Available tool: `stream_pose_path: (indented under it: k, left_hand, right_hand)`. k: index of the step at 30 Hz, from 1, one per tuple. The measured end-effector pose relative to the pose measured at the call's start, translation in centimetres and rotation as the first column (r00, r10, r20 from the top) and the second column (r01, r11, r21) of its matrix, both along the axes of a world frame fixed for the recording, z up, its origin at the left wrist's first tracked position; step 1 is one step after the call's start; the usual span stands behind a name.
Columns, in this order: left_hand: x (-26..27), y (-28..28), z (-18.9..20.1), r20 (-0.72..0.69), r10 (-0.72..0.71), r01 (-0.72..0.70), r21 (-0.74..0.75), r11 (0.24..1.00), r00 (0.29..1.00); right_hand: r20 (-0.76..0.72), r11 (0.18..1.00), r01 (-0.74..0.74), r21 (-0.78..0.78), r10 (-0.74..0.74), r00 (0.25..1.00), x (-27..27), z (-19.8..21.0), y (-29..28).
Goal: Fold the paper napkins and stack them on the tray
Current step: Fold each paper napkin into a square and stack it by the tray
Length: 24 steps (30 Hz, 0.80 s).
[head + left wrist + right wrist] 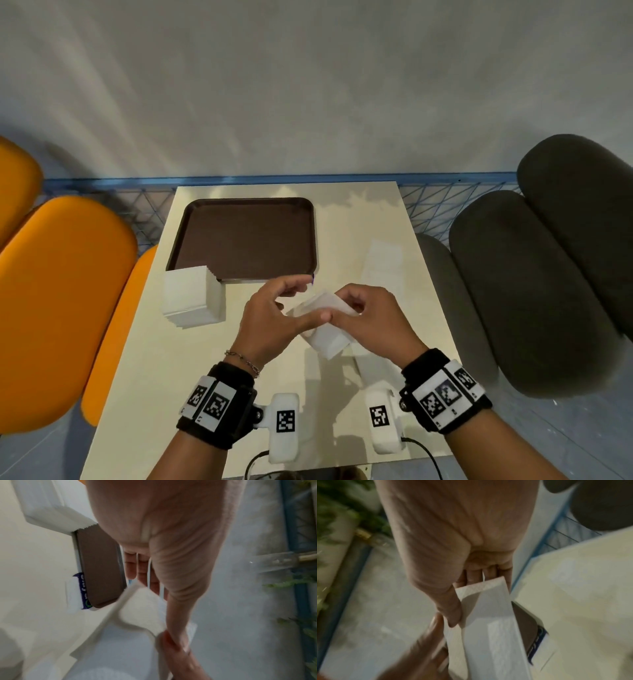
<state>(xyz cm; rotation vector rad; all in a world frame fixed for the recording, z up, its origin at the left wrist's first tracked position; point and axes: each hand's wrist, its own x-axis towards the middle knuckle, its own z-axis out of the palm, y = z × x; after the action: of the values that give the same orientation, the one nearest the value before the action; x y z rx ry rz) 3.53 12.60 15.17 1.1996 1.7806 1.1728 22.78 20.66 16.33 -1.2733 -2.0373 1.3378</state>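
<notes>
1. Nearest me: two wrist bands with black-and-white markers, one per wrist, and a white camera unit hanging off each, cables trailing toward the near edge.
2. My left hand and right hand meet over the near-middle of the table, thumbs tip to tip. Between them one paper napkin, bent into a fold and lifted off the surface. Right thumb and fingers pinch its upper edge; left thumb presses the same edge, left fingers curled behind it.
3. Surface: one small cream table, glossy enough to throw pale reflections.
4. Left, mid-table: one stack of white napkins, square-edged, its far side touching the near left corner of the tray.
5. Right, mid-table: a pale flat napkin sheet, faint against the tabletop; count there unclear.
6. Far left of table: one brown tray, nothing on it. A blue-printed label shows at its near right corner.
7. Beyond: blue wire-mesh rail along the far table edge, grey wall behind it.
8. Seating: orange chairs left, dark grey chairs right.
</notes>
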Motion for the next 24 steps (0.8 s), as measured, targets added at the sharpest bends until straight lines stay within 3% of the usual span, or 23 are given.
stream_pose_path:
  k: [2, 4, 6, 9, 12, 19, 24]
  left_hand:
    - [-0.1, -0.5, -0.3, 0.223, 0.024, -0.006, -0.081, 0.997, 0.975]
    - [0.2, -0.8, -0.9, 0.465, 0.065, -0.022, -0.098, 0.995, 0.883]
    - [0.9, -1.2, -1.1, 0.572, 0.090, -0.049, -0.086, 0.995, 0.815]
    - [1.7, -1.3, -1.4, 0.584, 0.153, -0.127, -0.085, 0.988, 0.797]
    - [2.0, -1.0, -1.2, 0.532, 0.173, -0.149, -0.087, 0.985, 0.829]
    - [2.2, -0.5, -0.9, 0.420, 0.177, -0.157, -0.081, 0.984, 0.890]
    - [2.6, -0.5, -0.9, 0.417, 0.200, -0.185, -0.076, 0.980, 0.887]
  right_hand:
    - [-0.142, 0.983, 0.008, -0.183, -0.034, 0.989, 0.4, 0.0, 0.1]
    - [-0.236, 0.948, 0.018, -0.318, -0.098, 0.967, 0.7, 0.0, 0.3]
    - [-0.262, 0.925, 0.036, -0.377, -0.144, 0.954, 1.0, -0.2, 0.6]
    - [-0.245, 0.912, 0.054, -0.406, -0.166, 0.955, 1.3, -0.6, 0.9]
    - [-0.228, 0.922, 0.049, -0.384, -0.146, 0.963, 1.6, -0.6, 1.1]
    - [-0.090, 0.998, -0.008, 0.061, 0.014, 0.996, 2.4, 0.4, 2.0]
    - [-0.014, 0.996, -0.023, 0.080, 0.025, 1.000, 3.0, 0.6, 3.0]
